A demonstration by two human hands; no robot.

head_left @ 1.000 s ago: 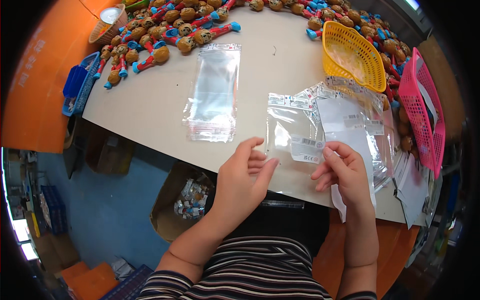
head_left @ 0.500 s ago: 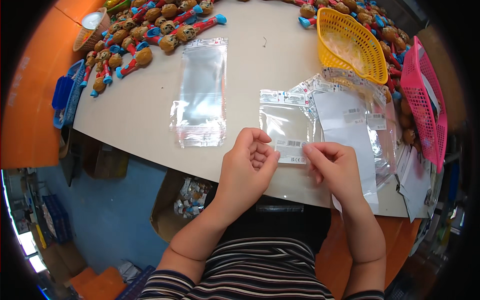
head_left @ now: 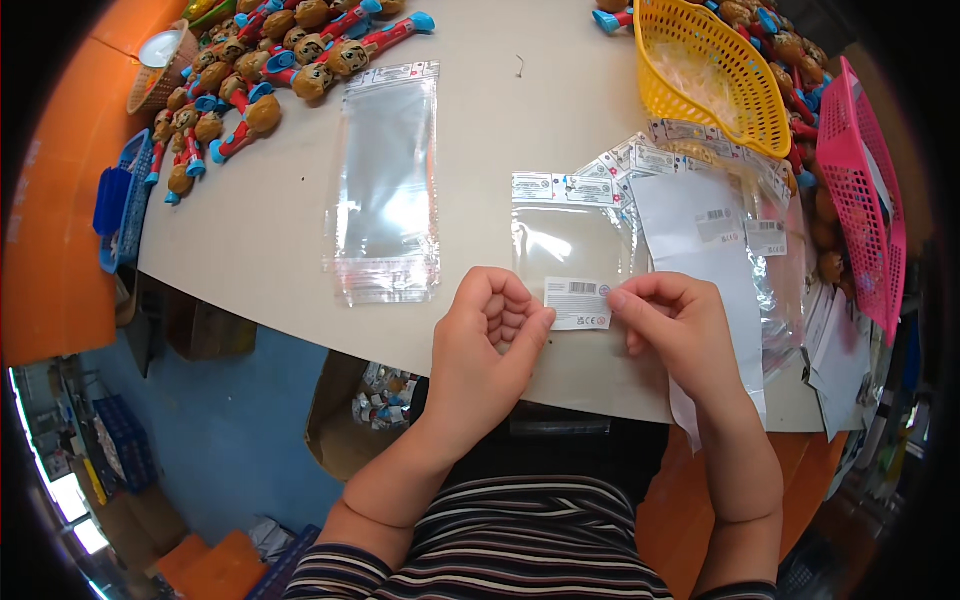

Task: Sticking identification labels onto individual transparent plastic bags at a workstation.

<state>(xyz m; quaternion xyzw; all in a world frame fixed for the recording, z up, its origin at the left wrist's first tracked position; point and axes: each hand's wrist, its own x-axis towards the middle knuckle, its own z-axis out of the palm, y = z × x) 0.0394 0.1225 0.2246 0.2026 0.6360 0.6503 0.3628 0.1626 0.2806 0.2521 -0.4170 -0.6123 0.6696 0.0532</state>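
Note:
A small white printed label (head_left: 577, 304) is spread between my two hands, in front of the lower part of a clear plastic bag (head_left: 560, 240) with a patterned header. My left hand (head_left: 487, 340) is closed with curled fingers, its thumb tip at the label's left edge. At the right edge, my right hand (head_left: 685, 325) pinches the label between thumb and forefinger. Whether the label touches the bag, I cannot tell. Beside the bag lie more clear bags with headers and white label backing sheets (head_left: 690, 260), one sheet hanging over the table edge.
A stack of clear bags (head_left: 388, 190) lies left of centre on the table (head_left: 475, 130). Toy figures (head_left: 312, 80) in red and blue with brown heads pile up at the back. A yellow basket (head_left: 650, 90) and a pink basket (head_left: 845, 190) stand right; below, a cardboard box (head_left: 330, 420) holds scraps.
The view has shifted slightly. My hands stay at the label's two edges with little movement, and the label now looks whiter and plainer against the bag.

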